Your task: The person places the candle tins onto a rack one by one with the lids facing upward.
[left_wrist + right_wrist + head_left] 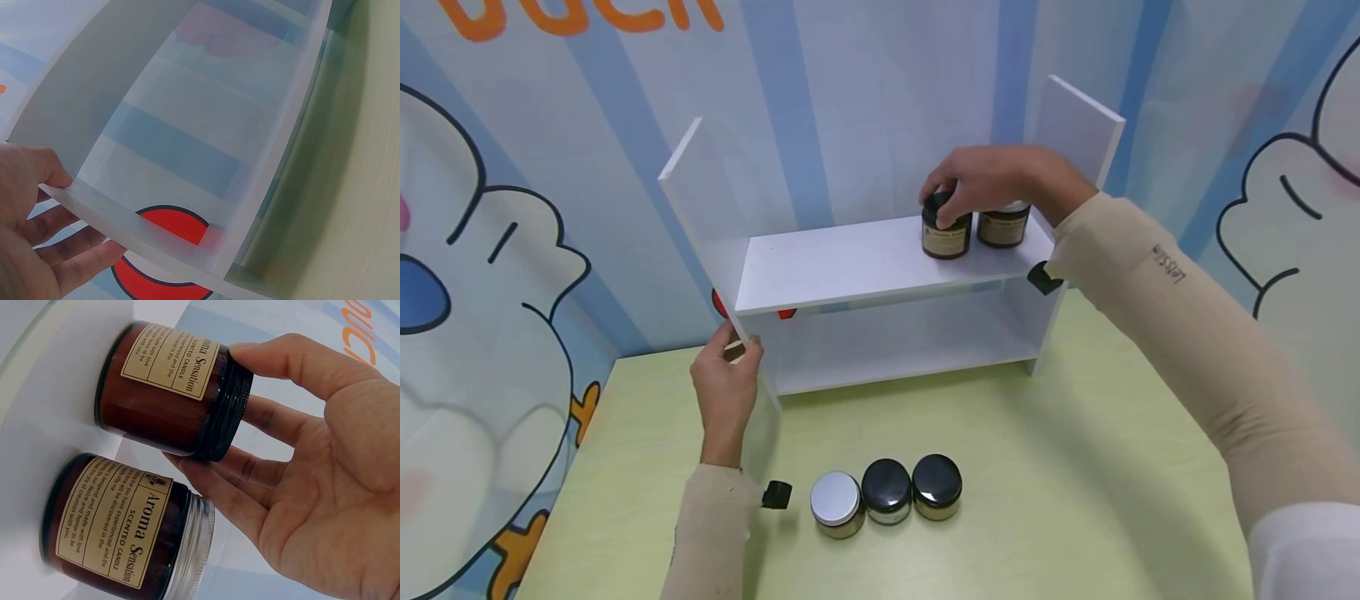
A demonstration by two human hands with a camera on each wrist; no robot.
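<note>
On the upper board of a white two-tier shelf (835,258), my right hand (988,179) grips the black lid of an amber scented candle jar (946,240). The right wrist view shows the thumb on one side of that lid and fingers on the other, with the jar's base (150,394) at the board. Beside it stands a second candle jar (119,531) with a silver lid. My left hand (726,387) pinches the front edge of the shelf's left side panel (125,231), thumb on the inner face and fingers on the outer.
In front of the shelf, a silver-lidded jar (837,504) and two black-lidded jars, one in the middle (887,492) and one at right (937,487), stand in a row on the pale green table (1075,483). A striped cartoon backdrop (880,108) rises behind the shelf.
</note>
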